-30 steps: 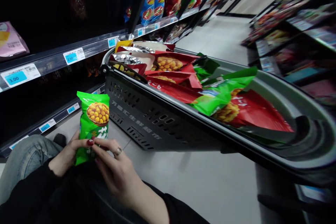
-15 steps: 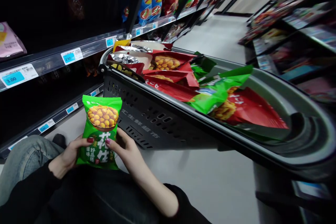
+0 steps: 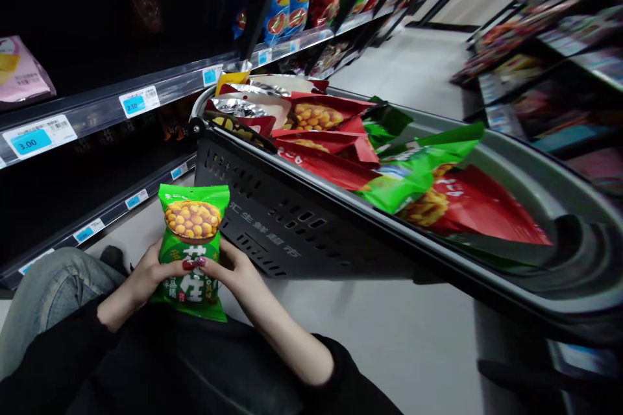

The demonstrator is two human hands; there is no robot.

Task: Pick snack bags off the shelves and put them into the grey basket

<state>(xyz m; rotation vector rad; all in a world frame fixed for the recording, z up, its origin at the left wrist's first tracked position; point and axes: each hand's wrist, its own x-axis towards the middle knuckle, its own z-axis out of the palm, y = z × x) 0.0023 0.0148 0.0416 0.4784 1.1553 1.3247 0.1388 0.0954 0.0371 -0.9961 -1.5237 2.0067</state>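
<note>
A green snack bag (image 3: pixel 193 220) with a picture of round nuts stands upright above my lap. My left hand (image 3: pixel 150 275) grips its left side, thumb across the front. On the other side my right hand (image 3: pixel 234 267) holds it the same way, and the two thumb tips meet near the middle. The other fingers are hidden behind the bag. Just beyond my right hand stands a dark grey shopping basket (image 3: pixel 311 246), filled with red snack bags (image 3: pixel 335 165) and green snack bags (image 3: pixel 423 165), several of them lying on one another.
To the left run dark shelves (image 3: pixel 92 104) with price tags. A pink package (image 3: pixel 22 71) lies on the upper shelf, and blue chip bags (image 3: pixel 288 10) stand farther along. A blurred shelf of goods (image 3: pixel 549 65) lines the right. Pale floor (image 3: pixel 370 324) shows below the basket.
My thumbs have come together over the middle of the green bag, mainly the left one moving inward. The whole view has shifted slightly; the bag stays in both hands.
</note>
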